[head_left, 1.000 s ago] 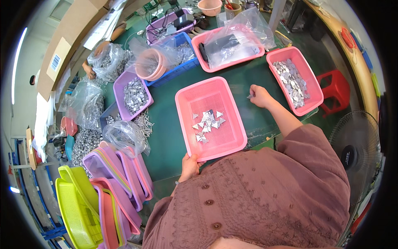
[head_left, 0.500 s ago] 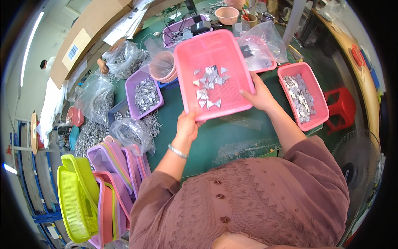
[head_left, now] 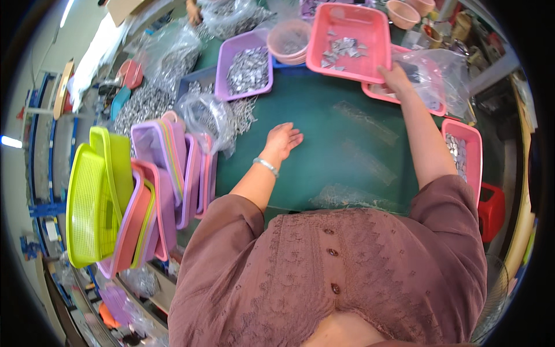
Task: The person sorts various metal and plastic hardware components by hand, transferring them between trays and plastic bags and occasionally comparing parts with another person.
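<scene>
My right hand (head_left: 395, 80) grips the near right corner of a pink plastic basket (head_left: 378, 34) at the far side of the green table. Several small grey triangular metal pieces (head_left: 346, 47) lie in that basket. Another pink basket (head_left: 436, 109), partly covered by a clear plastic bag (head_left: 430, 69), is just beside it on the right. Over the green tabletop, my left hand (head_left: 283, 141) is open and holds nothing, its fingers loosely bent. Nearest to that hand on the left is a plastic bag (head_left: 202, 115) beside loose metal parts (head_left: 243, 115).
A purple basket (head_left: 270, 75) of grey pieces and stacked round pink bowls (head_left: 289, 43) stand at the back. Nested purple, pink and green baskets (head_left: 92, 196) crowd the left. A pink basket (head_left: 475, 156) of metal discs and a red stool (head_left: 491, 211) are at right. Another person's hand (head_left: 193, 13) shows far left.
The pink basket with the triangular pieces has moved away from me to the table's far side. My left hand has let go of it and drawn back; my right hand still grips it.
</scene>
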